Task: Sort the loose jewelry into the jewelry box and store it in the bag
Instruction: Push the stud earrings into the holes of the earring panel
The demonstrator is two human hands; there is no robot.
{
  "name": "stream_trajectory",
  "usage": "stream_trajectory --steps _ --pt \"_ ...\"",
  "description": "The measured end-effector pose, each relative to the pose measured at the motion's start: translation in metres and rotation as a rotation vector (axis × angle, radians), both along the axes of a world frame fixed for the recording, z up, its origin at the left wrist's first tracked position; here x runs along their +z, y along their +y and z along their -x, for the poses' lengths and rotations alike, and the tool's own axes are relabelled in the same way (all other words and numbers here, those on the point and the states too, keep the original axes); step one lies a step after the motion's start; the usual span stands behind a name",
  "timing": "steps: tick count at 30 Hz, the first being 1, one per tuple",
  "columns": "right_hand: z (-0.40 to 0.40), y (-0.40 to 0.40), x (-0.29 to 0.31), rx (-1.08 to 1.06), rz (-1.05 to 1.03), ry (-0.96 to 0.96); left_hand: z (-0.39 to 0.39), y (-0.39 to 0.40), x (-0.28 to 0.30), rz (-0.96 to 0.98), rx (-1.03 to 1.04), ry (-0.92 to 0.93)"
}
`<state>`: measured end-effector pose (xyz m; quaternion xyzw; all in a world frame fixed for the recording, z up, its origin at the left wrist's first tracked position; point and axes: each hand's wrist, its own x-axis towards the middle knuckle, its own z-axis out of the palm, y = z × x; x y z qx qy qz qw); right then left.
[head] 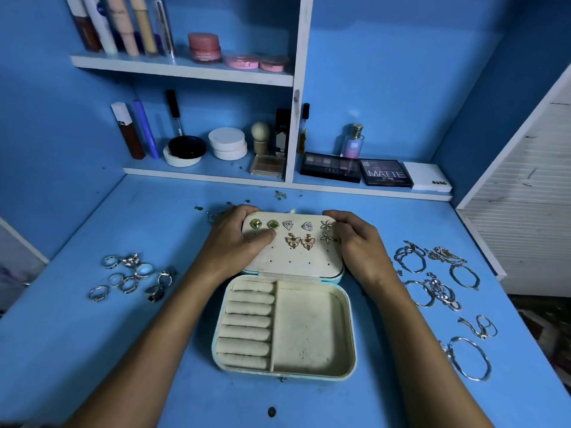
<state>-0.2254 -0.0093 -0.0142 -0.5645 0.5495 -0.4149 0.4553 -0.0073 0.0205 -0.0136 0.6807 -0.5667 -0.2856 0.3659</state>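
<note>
Blue paint covers the desk [92,350] and the wall behind it, where white shelves [185,69] along the back edge carry makeup tubes, jars, a perfume bottle [353,142] and eyeshadow palettes [358,171]. At the middle of the desk lies the jewelry box [284,329], open, its tray toward the front edge with cream ring rolls [247,322] on one side and a bare compartment [307,329] beside them. Its lid [293,254] is folded back toward the shelves and holds pairs of earrings [293,233] pinned in two rows: green stones, triangles, stars and butterflies. The left hand [238,239] grips the lid's left end, fingers curled over the far corner and thumb pressed on the panel just below a green earring. The right hand [355,239] grips the right end the same way, fingers bent round the far corner beside the star earrings. A cluster of rings [136,278] lies loose near the desk's left edge, well apart from the box. Bracelets and chains [438,282] are spread toward the right edge, with a large bangle [469,359] nearest the front. Small earring backs [216,208] are scattered behind the lid.
</note>
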Motion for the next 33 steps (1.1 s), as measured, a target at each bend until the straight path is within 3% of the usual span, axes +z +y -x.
stream_trajectory --steps 6,19,33 --pt "-0.003 -0.016 0.012 -0.034 -0.03 0.049 0.0 0.0 -0.003 0.043 -0.006 -0.022" --pt "-0.05 -0.096 0.028 0.147 0.117 0.652 -0.001 0.001 -0.001 0.067 -0.022 -0.027" --pt "-0.08 -0.114 0.02 0.126 0.122 0.734 -0.002 -0.001 -0.003 0.09 -0.037 -0.04"
